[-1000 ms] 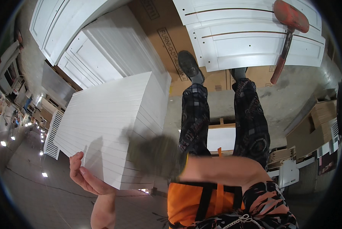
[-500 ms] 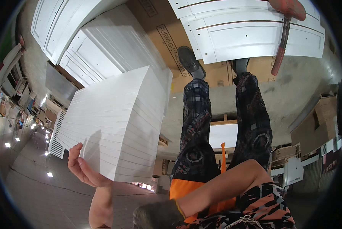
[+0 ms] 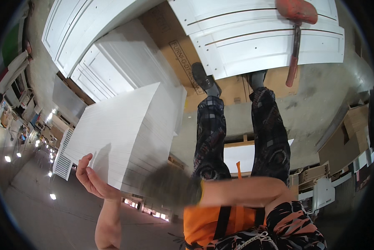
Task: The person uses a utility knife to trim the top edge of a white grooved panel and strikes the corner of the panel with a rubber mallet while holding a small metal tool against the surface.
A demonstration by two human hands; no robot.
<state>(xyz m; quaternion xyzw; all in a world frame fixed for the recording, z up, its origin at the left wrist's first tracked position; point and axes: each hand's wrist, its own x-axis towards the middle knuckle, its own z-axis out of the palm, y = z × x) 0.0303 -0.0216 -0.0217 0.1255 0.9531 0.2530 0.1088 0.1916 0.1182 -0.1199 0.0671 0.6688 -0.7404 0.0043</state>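
"How are the hands standing?"

"The bare left hand (image 3: 96,182) is hanging loosely curled at the stack's near corner, apparently gripping nothing; contact I cannot tell. The gloved right hand (image 3: 167,186) is blurring before the stack's side, so its grip I cannot tell."

"And the stack (image 3: 112,114)?"

"It is lying just beyond both hands, its white boards sitting close together."

"Risks?"

"In my judgement, uneven pressure could be skewing the boards, and fingers resting between edges could be getting pinched. Well beyond the right hand, rightward, a mallet (image 3: 297,12) is lying on panels (image 3: 241,52), its handle overhanging their edge; a brushing leg (image 3: 267,125) could be knocking it down."

"Edges and room?"

"The stack's long edge is running away between the hands. Floor (image 3: 184,129) is showing as a narrow strip beyond the right hand, between stack and legs."
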